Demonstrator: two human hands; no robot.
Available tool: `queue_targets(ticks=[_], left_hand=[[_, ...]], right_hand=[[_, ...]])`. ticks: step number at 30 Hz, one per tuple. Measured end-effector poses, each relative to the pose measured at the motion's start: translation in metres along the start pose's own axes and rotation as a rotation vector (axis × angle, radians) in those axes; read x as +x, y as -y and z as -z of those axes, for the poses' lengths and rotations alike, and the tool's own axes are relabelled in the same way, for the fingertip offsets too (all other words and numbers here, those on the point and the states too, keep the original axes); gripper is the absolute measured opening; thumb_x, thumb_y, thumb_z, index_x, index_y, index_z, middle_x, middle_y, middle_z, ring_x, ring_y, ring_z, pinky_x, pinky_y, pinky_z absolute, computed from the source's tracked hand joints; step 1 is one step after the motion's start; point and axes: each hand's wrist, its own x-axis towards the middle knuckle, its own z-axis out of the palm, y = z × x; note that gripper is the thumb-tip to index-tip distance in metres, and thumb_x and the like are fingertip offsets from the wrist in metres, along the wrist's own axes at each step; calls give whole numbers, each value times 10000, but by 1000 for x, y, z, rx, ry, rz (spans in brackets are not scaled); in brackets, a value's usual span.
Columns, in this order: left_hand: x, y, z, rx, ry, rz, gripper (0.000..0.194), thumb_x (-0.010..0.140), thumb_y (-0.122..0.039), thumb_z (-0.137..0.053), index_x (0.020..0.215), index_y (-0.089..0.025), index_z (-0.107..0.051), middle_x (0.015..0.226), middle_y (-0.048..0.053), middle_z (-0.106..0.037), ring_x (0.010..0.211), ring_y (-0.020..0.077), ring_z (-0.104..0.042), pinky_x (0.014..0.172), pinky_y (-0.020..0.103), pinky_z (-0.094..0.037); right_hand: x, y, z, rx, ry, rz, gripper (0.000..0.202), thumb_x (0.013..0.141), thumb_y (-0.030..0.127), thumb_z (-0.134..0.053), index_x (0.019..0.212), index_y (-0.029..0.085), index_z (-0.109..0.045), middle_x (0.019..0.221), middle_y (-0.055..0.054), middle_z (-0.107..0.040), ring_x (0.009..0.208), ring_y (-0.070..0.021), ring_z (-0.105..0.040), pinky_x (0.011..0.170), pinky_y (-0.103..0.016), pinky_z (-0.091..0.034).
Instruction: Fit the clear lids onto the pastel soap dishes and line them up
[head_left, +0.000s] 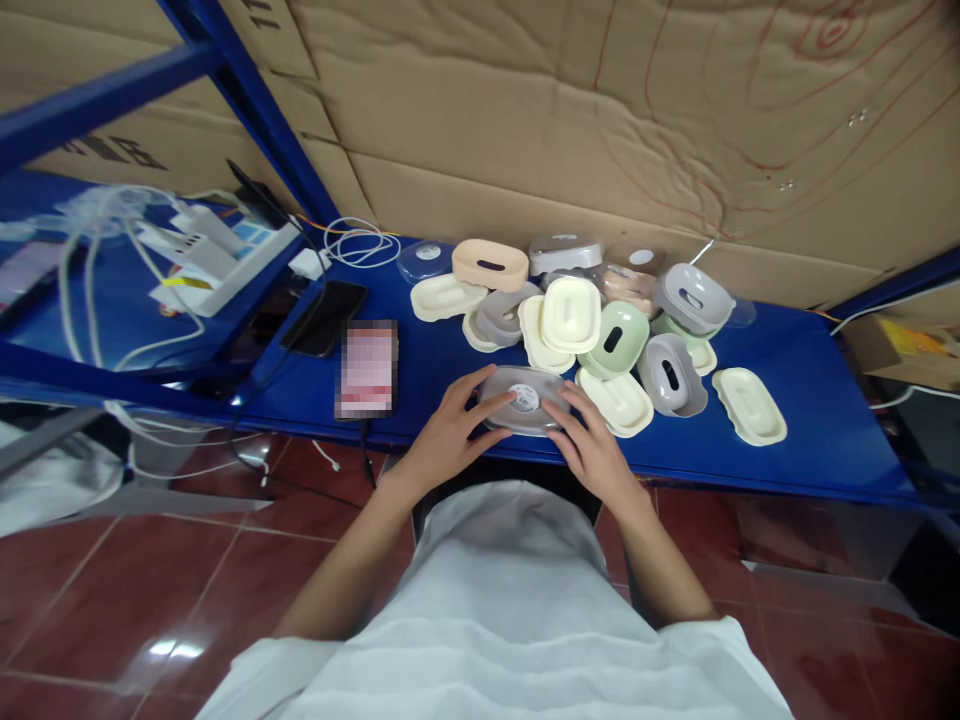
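At the front edge of the blue table, a grey soap box with a clear lid (514, 377) lies between my hands. A round white label (526, 398) shows on the lid. My left hand (452, 432) grips its left side, fingers spread across the lid and thumb at the near edge. From the right, my right hand (598, 450) holds the other end, its fingertips on the lid close to the label. Just beyond lie a cream tray (619, 400), a cream piece (571, 315), a green soap box part (616, 340) and a grey one (671, 375).
Behind are a peach soap box part (490, 266), a clear lid (427, 262) and several more parts. One cream tray (750, 405) lies at the right. To the left are a black phone (330, 315), a blurred pink item (367, 365), cables and a power strip (240, 265).
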Motion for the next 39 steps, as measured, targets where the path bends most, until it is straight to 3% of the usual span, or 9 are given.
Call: queue_targets(ticks=[5,9,16,23,28,31,35,39], left_hand=[[4,-3,-3,43,-49,-33,566,1021,-319,-678,1567,-329,-527,1657,155,-416,1512,347,-449,1189,580,-478],[6,-4,-5,58,-65,-38,576,1014,-333,-688,1569,-327,-532,1646,159,-438,1493,349,-470,1194,589,-468],[2,-1,-8,116,-71,-79,628,987,-330,-723,1580,-319,-516,1670,162,-440,1498,344,-492,1197,579,-488],[-4,0,-10,147,-79,-92,651,985,-320,-718,1595,-299,-494,1699,177,-408,1543,349,-459,1195,562,-510],[-6,-1,-9,98,-119,-98,599,965,-317,-758,1534,-339,-571,1605,157,-511,1458,349,-540,1158,592,-528],[-7,-8,-6,-7,-144,-114,627,975,-291,-752,1561,-337,-534,1581,154,-527,1434,323,-564,1119,534,-575],[-3,-19,-4,-146,-175,-61,665,1019,-245,-682,1629,-292,-421,1636,170,-472,1463,292,-550,1149,491,-562],[12,-25,-8,-40,-82,-91,535,1056,-196,-583,1576,-289,-494,1599,126,-537,1477,278,-527,1213,510,-492]], right_hand=[[3,-6,4,-8,28,-8,661,1086,187,-518,1693,352,-317,1669,-129,-430,1595,-294,-383,1286,-574,-413],[5,-9,4,-40,76,-14,710,1068,288,-598,1703,365,-291,1723,-101,-376,1607,-319,-357,1288,-593,-406],[2,-7,1,-114,81,-10,753,1031,268,-660,1697,350,-320,1733,-88,-369,1631,-326,-302,1296,-575,-401],[0,-7,0,-119,90,-7,734,1045,237,-626,1694,382,-314,1734,-82,-368,1620,-320,-331,1296,-575,-399],[5,-6,2,-73,121,-29,742,1028,362,-672,1689,349,-335,1699,-137,-382,1591,-317,-383,1275,-563,-427],[6,-4,7,-64,92,-2,701,1025,362,-678,1664,342,-392,1690,-146,-381,1574,-314,-411,1265,-544,-441],[-18,-18,44,-191,-124,3,686,971,372,-763,1603,343,-496,1622,-132,-486,1495,-331,-515,1221,-531,-487],[-77,-84,126,-586,-548,-279,703,905,550,-798,1504,225,-627,1531,-206,-555,1436,-404,-550,1162,-591,-494]])
